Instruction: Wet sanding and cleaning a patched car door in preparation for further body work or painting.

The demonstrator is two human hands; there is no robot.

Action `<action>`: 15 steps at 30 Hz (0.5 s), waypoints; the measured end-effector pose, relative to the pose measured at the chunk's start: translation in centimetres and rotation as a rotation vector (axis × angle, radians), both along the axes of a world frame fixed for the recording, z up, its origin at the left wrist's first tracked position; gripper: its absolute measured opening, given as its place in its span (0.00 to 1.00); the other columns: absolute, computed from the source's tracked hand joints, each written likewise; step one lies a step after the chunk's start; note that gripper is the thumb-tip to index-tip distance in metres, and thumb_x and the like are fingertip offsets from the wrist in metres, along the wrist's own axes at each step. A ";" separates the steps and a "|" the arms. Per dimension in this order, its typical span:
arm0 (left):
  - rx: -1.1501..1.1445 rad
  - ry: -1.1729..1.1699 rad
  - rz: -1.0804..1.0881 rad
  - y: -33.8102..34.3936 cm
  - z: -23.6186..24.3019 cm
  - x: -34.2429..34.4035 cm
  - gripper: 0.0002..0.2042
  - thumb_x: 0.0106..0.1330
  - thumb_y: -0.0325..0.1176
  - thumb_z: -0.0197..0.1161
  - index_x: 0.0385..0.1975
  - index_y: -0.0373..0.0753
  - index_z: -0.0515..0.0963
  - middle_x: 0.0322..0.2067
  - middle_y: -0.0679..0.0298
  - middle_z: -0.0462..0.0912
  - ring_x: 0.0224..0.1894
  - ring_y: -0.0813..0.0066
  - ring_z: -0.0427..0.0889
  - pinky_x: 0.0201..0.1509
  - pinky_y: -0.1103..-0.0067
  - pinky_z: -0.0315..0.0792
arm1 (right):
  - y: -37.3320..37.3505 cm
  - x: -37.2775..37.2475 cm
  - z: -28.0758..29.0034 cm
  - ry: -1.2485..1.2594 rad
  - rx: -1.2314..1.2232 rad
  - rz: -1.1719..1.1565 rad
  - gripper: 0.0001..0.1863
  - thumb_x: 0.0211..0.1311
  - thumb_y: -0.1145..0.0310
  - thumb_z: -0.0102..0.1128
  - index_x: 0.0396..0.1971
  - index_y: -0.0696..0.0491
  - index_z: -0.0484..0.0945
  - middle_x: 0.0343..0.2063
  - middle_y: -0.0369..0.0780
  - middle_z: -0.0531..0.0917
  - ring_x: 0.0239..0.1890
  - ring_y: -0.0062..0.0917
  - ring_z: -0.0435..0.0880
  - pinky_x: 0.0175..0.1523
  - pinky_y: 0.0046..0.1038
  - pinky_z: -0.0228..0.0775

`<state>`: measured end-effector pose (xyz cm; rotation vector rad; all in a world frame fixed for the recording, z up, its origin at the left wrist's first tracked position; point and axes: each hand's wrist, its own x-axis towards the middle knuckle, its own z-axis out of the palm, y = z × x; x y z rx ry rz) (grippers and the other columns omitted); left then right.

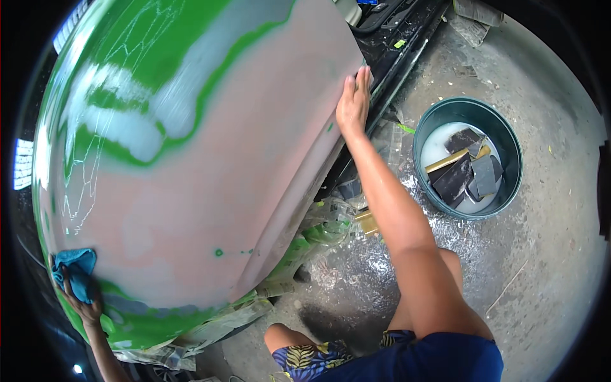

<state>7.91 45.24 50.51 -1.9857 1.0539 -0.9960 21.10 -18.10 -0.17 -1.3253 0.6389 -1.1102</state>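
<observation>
A car body panel (210, 184) lies before me, its surface patched with bright green paint, grey and pinkish sanded areas. On its lower left edge my left hand (84, 307) presses a crumpled blue cloth (75, 274) against the surface, fingers over the fabric. My right arm reaches forward to the panel's right edge. There my right hand (354, 105) rests with fingers stretched out and close together along the rim. Whether anything thin lies beneath those fingers is hidden.
To the right, a dark green bucket (468, 159) on the concrete floor (547, 254) holds cloudy liquid, dark sanding sheets and yellowish blocks. Masking paper and plastic film (331, 219) hang below the panel. Beyond my right hand runs a black car sill (407, 54).
</observation>
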 end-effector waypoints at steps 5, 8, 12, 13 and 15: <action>-0.031 0.015 -0.020 -1.2 -0.6 -0.4 0.37 0.69 0.51 0.58 0.73 0.35 0.63 0.72 0.48 0.65 0.74 0.36 0.58 0.77 0.50 0.51 | 2.3 -0.9 -0.5 0.038 0.017 0.000 0.37 0.81 0.51 0.38 0.74 0.67 0.54 0.77 0.57 0.51 0.81 0.45 0.47 0.83 0.38 0.37; 0.016 -0.010 -0.027 0.0 0.2 -0.2 0.37 0.68 0.49 0.59 0.73 0.36 0.63 0.72 0.48 0.66 0.74 0.36 0.58 0.77 0.50 0.51 | -0.3 -0.2 -0.2 -0.004 -0.086 -0.022 0.37 0.81 0.51 0.38 0.74 0.68 0.54 0.77 0.58 0.51 0.81 0.45 0.47 0.83 0.39 0.38; -0.020 0.004 -0.034 -1.3 -0.2 -0.1 0.36 0.68 0.47 0.61 0.73 0.36 0.63 0.73 0.50 0.66 0.74 0.36 0.58 0.77 0.50 0.52 | 2.5 -1.5 0.4 0.011 -0.080 -0.052 0.36 0.83 0.52 0.37 0.75 0.67 0.53 0.77 0.59 0.51 0.80 0.48 0.48 0.83 0.39 0.37; -0.044 0.012 -0.023 -1.5 -0.7 0.0 0.36 0.68 0.47 0.61 0.73 0.36 0.63 0.73 0.51 0.66 0.74 0.36 0.58 0.77 0.51 0.51 | 9.0 -3.8 1.0 0.059 -0.048 -0.004 0.36 0.83 0.53 0.36 0.76 0.66 0.50 0.77 0.59 0.49 0.81 0.48 0.46 0.83 0.42 0.35; -0.005 -0.011 0.010 -0.7 -0.3 -0.2 0.36 0.69 0.48 0.60 0.73 0.36 0.63 0.73 0.53 0.66 0.74 0.36 0.58 0.78 0.52 0.51 | 22.2 -10.3 2.3 0.150 -0.042 0.226 0.38 0.82 0.53 0.34 0.79 0.62 0.37 0.79 0.57 0.37 0.82 0.49 0.36 0.83 0.49 0.28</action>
